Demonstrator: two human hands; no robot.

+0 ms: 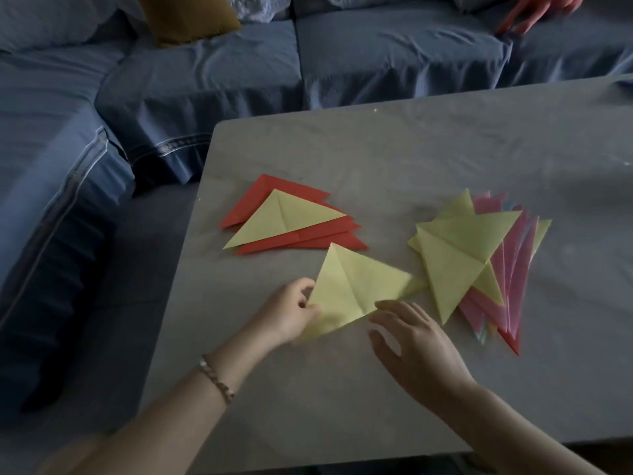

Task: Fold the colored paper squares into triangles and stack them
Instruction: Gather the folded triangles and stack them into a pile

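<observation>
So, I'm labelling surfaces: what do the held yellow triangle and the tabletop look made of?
Yellow triangle: thin matte paper, judging by its sharp creases. Tabletop: hard, smooth, grey with faint marbled streaks; maybe stone or laminate, unclear which.

Dim and underexposed, with a cool blue-grey cast. Weak, soft light reaches the table point(411, 149) toward its far right corner, which shows a pale sheen. The sofa point(51, 200) beyond the left edge sinks to near-black. Shadows are faint and diffuse. The yellow sheet point(352, 286) blurs at its near corner. Wide-angle distortion bows the table edges.
</observation>
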